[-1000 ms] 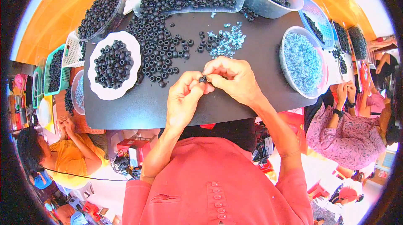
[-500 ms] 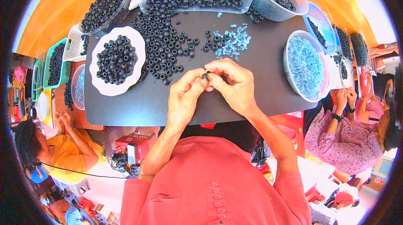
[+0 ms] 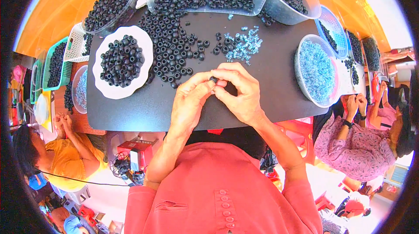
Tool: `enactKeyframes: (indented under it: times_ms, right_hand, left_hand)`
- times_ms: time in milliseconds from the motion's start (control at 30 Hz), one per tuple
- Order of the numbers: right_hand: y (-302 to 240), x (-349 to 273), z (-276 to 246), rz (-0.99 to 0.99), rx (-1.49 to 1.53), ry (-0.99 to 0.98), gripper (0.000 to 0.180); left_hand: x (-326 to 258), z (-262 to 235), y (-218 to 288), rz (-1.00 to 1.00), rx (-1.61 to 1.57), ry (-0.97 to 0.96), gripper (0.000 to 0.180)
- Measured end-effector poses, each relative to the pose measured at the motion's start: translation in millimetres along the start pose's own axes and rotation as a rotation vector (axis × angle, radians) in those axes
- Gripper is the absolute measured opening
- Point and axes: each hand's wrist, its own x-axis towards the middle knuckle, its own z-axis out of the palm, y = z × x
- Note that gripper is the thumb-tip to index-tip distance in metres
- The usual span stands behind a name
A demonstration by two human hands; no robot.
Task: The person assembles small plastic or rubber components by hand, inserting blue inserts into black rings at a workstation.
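Over the near middle of the dark table, my left hand (image 3: 188,101) pinches a small black round part (image 3: 213,79) between its fingertips. My right hand (image 3: 242,96) meets it there, thumb and forefinger closed at the same part. Fingers cover most of the part, and any spring in it is hidden. Just beyond the hands lie loose small bluish metal springs (image 3: 245,44). Left of these spreads a heap of black round parts with holes (image 3: 172,53). A white scalloped plate (image 3: 101,83) holds more of the black parts.
A clear bin (image 3: 209,12) of black parts spans the far edge, with a round tub (image 3: 312,9) on its right. At the right stands a tub of springs (image 3: 316,72). Baskets flank the table. Two people, in yellow (image 3: 67,160) and patterned pink (image 3: 358,146), sit at either side.
My right fingers have shifted slightly over the black part, and the hands have turned a little. The view has moved slightly; the loose parts and springs lie as before.
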Motion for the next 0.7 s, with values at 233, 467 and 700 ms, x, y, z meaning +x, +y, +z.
enactKeyframes:
  times_ms: [233,467,700]
  right_hand:
    - [3,0,6,-0.088,-0.12,0.068,0.032]
    - [-1,7,3,-0.108,-0.182,0.08,0.031]
    - [4,-1,5,-0.123,-0.258,0.109,0.033]
  left_hand:
    - [4,-1,3,-0.048,-0.03,-0.019,0.022]
    - [8,2,3,-0.015,-0.027,-0.025,0.021]
    - [5,-3,-1,-0.049,-0.115,-0.052,0.023]
